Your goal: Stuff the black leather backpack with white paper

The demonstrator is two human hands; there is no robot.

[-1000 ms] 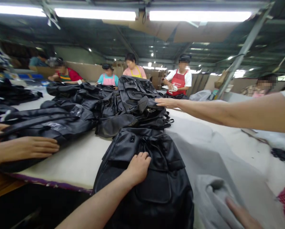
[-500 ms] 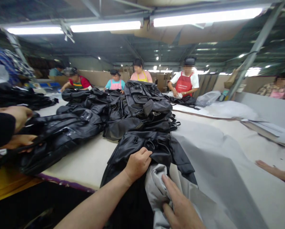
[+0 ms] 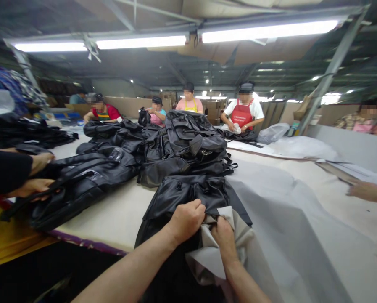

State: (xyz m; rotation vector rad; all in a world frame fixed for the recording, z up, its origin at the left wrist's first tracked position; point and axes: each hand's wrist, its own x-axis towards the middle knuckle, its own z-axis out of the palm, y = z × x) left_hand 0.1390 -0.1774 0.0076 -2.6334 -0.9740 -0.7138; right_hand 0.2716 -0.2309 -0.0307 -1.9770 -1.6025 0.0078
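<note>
Head view: my left hand [image 3: 186,219] grips the black backpack [image 3: 188,191], right hand [image 3: 224,237] pinches the grey cover [image 3: 207,263] (backpack mostly bare, I judge).

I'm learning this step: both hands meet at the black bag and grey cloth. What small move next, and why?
Probably draw the grey cloth sheet up over the black leather backpack: the right hand pinches its edge at the bag's front, while the left hand holds the bag down.

backpack [image 3: 191,191] on table [image 3: 112,214], pile [image 3: 182,143] behind
</note>
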